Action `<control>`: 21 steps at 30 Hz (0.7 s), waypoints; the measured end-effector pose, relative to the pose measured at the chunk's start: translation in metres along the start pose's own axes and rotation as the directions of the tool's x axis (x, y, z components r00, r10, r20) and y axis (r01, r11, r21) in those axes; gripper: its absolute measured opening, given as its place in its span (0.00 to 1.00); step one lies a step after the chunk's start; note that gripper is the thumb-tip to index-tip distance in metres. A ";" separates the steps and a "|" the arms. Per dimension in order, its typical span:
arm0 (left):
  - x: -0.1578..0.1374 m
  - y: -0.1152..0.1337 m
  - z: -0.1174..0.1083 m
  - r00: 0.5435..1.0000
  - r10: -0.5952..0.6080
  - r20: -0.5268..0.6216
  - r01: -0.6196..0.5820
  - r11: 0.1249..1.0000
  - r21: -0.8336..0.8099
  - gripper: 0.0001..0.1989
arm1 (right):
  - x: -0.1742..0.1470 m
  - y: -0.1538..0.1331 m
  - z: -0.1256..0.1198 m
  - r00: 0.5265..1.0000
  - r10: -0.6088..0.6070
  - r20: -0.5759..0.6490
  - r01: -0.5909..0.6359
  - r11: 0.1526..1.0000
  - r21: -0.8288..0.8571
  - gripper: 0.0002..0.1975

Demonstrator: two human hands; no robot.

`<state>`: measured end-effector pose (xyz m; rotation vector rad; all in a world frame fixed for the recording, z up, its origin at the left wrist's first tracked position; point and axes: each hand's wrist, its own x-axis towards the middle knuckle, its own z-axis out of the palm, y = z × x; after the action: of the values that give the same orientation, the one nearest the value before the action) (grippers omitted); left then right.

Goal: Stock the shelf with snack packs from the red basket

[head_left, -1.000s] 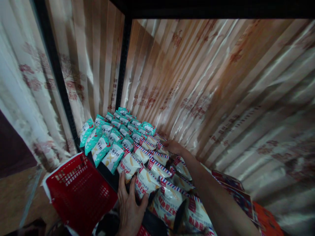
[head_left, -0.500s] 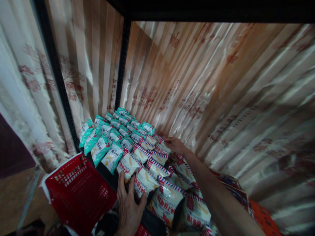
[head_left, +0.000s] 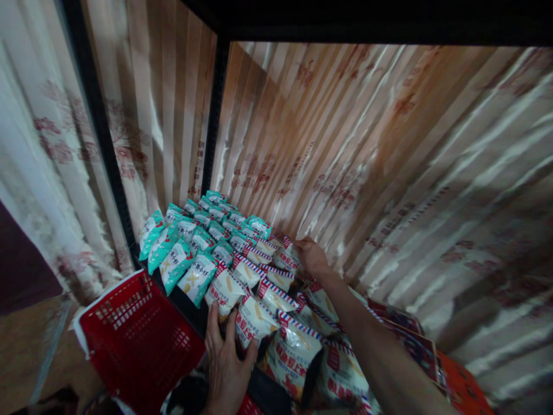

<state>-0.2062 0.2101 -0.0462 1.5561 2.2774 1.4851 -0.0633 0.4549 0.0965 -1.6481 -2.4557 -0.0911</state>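
Note:
White snack bags [head_left: 296, 349] with red lettering and red-and-blue striped edges stand in rows on a dark shelf. My left hand [head_left: 228, 360] is at the front edge, fingers spread, with fingertips against two front bags [head_left: 254, 320]. At the back row, my right hand [head_left: 311, 256] has its fingers curled at the right side of a white snack bag [head_left: 286, 256], seemingly pinching it. Part of that grip is hidden. My right forearm reaches over the bags on the right. Teal snack bags [head_left: 199, 276] fill the shelf's left corner.
A red basket [head_left: 138, 334] is below the shelf's front edge at left. Dark shelf posts [head_left: 216, 115] and an upper beam [head_left: 389, 23] frame the space. Pleated, printed sheeting [head_left: 345, 144] hangs behind. Dark and orange packages [head_left: 458, 380] lie at the right.
My right hand has moved slightly right, and the white bag beside it now shows more of its front and red lettering. My left hand has stayed in place.

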 end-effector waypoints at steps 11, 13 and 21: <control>-0.001 -0.001 0.001 1.000 0.003 0.008 -0.003 1.000 0.017 0.22 | -0.005 -0.009 0.021 0.999 -0.029 0.026 0.030 0.997 -0.064 0.15; -0.001 -0.001 0.002 1.000 0.007 0.014 -0.007 1.000 0.019 0.23 | -0.005 -0.009 0.021 0.999 -0.026 0.029 0.028 0.997 -0.075 0.15; 0.000 -0.002 0.002 1.000 0.019 0.014 -0.019 1.000 0.018 0.23 | -0.015 -0.013 0.033 0.999 -0.034 0.010 0.034 0.995 -0.096 0.16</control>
<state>-0.2067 0.2115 -0.0492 1.5915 2.2820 1.4572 -0.0737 0.4416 0.0625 -1.6478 -2.5234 -0.2111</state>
